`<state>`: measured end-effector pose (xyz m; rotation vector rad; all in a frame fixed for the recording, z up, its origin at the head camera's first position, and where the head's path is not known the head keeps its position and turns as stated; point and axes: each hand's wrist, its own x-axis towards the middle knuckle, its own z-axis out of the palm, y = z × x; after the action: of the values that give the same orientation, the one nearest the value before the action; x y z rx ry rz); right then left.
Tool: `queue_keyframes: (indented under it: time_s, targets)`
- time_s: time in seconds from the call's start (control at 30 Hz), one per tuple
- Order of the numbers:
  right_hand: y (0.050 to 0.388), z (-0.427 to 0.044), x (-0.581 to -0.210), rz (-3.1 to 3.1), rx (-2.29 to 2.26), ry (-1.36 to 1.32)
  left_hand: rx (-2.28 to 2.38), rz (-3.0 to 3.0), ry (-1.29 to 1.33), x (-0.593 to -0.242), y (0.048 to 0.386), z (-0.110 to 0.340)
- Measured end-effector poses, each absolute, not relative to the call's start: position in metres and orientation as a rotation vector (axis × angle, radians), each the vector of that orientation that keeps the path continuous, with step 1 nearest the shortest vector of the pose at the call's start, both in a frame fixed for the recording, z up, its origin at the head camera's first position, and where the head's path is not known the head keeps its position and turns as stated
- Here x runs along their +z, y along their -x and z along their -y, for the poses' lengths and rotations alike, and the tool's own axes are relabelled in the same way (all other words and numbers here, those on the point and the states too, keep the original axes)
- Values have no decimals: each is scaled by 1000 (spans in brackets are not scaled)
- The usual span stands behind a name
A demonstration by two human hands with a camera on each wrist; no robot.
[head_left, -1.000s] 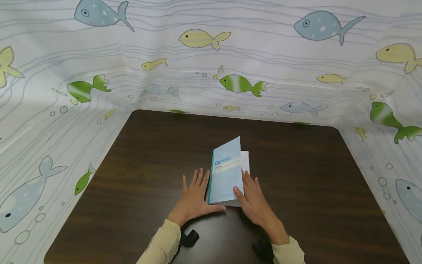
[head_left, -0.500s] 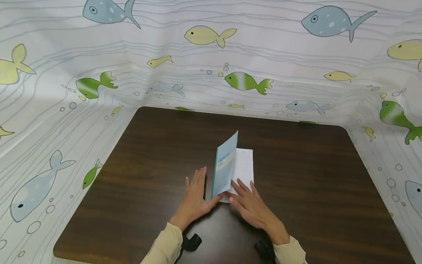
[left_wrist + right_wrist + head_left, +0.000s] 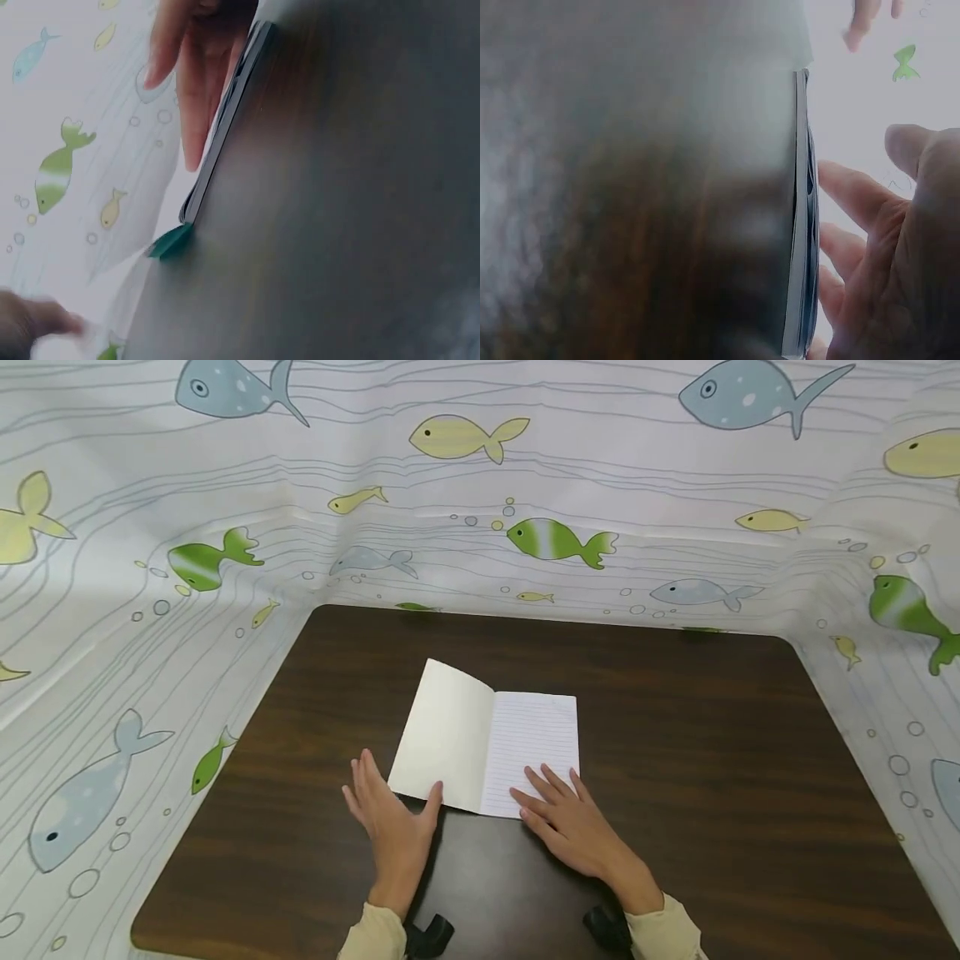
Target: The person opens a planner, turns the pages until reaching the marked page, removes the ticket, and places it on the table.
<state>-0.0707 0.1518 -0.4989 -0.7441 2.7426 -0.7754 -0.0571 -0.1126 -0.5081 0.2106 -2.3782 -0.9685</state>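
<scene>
in the head view, the notebook (image 3: 489, 739) lies on the dark table (image 3: 712, 760), in from its far edge and roughly midway between its left and right edges. its cover (image 3: 442, 735) is turned over to your left, blank inner side up, with the lined page (image 3: 528, 743) in sight on the right, so the opening looks mostly done; what seems left is the flattening, as the cover appears to slope. your left hand (image 3: 393, 831) has its fingers extended by the cover's near left corner, gripping nothing; you cannot tell whether its thumb touches. your right hand (image 3: 570, 828) rests with outstretched fingers on the page's near part, seemingly steadying it. the left wrist view, low and side-on, gives what the head view hides: the stacked page edges (image 3: 229, 124) and a teal strip (image 3: 171, 241) of the cover's outside, angled away at the spine. the right wrist view shows your right fingers from low down, beside slightly bowed sheets; of the left hand, only blurred tips.
</scene>
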Motion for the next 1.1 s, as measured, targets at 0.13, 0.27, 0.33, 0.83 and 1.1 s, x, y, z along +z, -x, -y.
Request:
queue_keyframes:
  time_s: [0.13,0.27,0.33,0.83,1.1]
  targets:
    - [72,-152,-499,-2738,-771,744,-804,2530,-77,-510,62,113]
    - [71,-154,-499,-2754,-770,727,-753,2698,293,-509,73,104]
    - [71,-153,-498,-2771,-771,712,-779,2756,458,-508,79,98]
    - [67,-153,-490,-3070,-741,402,-664,2986,719,-512,83,87]
    - [70,-150,-492,-3055,-674,330,-638,3012,708,-514,82,88]
